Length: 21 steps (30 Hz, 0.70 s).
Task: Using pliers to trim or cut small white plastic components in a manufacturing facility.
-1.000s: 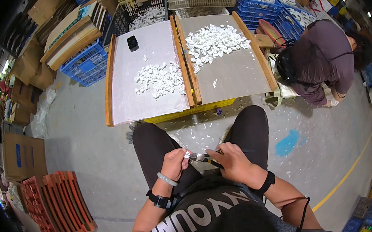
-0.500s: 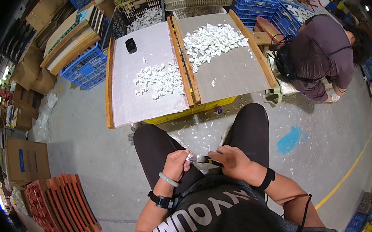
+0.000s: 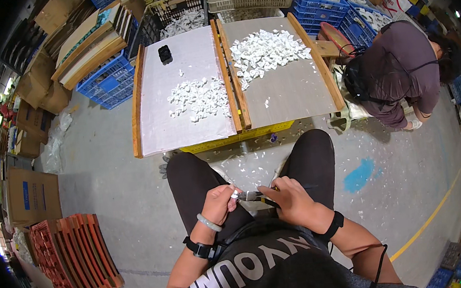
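Left hand (image 3: 218, 205) pinches a small white piece (image 3: 235, 195) between thumb and fingertips; right hand (image 3: 292, 199) is wrapped round the handles of a pair of pliers (image 3: 252, 196), metal end pointing at the piece. Both are held low by the thighs (image 3: 192, 175), off the near edge of the desk (image 3: 185, 134), roughly in line with the seam between its halves. Best handling, my guess: leave the working spot sticking out past the grip, keep the thumb clear of the jaws, steady both wrists, line up before squeezing, then squeeze lightly since the piece looks easy to chip. Loose white pieces (image 3: 198, 100) lie toward the right edge of the desk's left half; a bigger white pile (image 3: 266, 51) lies toward the far edge of the right half; a small black box (image 3: 165, 55) is near the far left corner. Hard to make out: the piece's shape, mostly finger-covered; whether the pliers touch it or stop just beside; whether the jaws are apart. Right hand hides much of the handles. A co-worker (image 3: 401, 72) past the right edge: actions too small to read.
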Available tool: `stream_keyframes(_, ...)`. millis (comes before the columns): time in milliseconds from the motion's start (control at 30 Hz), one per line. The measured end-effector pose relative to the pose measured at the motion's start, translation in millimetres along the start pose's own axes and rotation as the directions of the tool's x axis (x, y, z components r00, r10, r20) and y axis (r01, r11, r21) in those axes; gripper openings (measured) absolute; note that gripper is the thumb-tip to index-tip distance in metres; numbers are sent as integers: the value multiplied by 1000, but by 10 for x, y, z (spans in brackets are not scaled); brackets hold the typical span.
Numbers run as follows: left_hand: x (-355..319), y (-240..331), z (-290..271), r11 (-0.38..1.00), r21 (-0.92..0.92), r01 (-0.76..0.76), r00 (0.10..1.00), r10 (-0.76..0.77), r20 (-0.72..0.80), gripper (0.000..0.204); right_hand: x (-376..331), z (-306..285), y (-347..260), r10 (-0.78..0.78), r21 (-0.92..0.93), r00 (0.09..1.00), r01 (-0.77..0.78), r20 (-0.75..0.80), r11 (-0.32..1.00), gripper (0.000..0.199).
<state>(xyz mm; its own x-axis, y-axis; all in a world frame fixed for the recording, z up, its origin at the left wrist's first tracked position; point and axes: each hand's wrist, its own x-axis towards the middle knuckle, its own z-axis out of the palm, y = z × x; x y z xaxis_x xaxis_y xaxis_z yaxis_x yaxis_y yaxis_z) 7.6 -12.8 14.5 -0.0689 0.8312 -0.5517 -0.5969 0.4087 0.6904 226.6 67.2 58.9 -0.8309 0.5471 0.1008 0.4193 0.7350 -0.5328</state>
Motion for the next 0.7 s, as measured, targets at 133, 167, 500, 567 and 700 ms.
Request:
stream_keyframes(133, 7, -27, -51, 1000, 23, -1, 1000, 0, 24, 25, -21, 45, 34, 45, 56, 992, -52, 118, 997, 57)
stream_keyframes(167, 4, -36, -63, 999, 47, -6, 999, 4, 40, 26, -35, 54, 27, 85, 96, 982, -103, 168, 990, 59)
stream_keyframes(500, -25, 37, -21, 958, -287, -23, 999, 32, 27, 28, -33, -32, 41, 215, 226, 960, -253, 182, 941, 59)
stream_keyframes(567, -7, 15, -52, 960, -275, -42, 996, 62, 63, 25, -39, 7, 69, 219, 318, 966, -253, 140, 914, 60)
stream_keyframes(700, 37, -55, -136, 973, -225, -55, 997, 65, 40, 21, 29, 38, 95, 203, 432, 945, -300, 257, 850, 54)
